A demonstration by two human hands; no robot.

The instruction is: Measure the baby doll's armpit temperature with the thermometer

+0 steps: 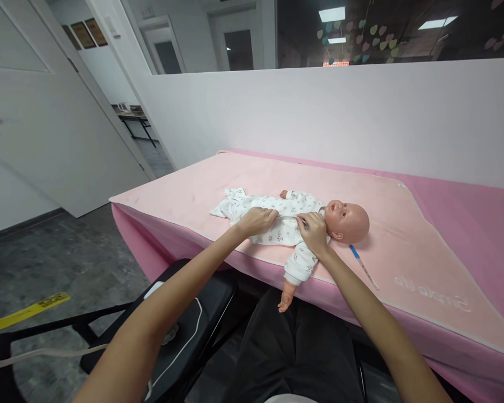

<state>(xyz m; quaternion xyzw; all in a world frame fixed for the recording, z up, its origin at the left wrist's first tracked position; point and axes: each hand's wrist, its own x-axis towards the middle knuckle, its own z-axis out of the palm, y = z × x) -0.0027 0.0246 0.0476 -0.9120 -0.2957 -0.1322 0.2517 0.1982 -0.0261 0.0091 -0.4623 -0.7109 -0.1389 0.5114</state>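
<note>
A baby doll (348,221) lies on its back with its head to the right. It wears a white printed outfit (273,238), whose leg end lies flat at the left. My left hand (258,221) is closed, its fingertips pinching the cloth at the doll's middle. Higher up, near the doll's neck, my right hand (313,230) pinches the edge of the same outfit. A small dark spot shows at the right fingers; I cannot tell what it is. One doll arm (289,292) hangs over the table's near edge. Beside the head rests a thin blue-ended stick, apparently a thermometer (364,267).
A light pink blanket (403,235) covers the table over a darker pink cloth (479,224). At the lower left stands a black chair (210,296) with a white cable (195,324) on it. A white wall (361,112) with windows runs behind; a door (59,123) is at the left.
</note>
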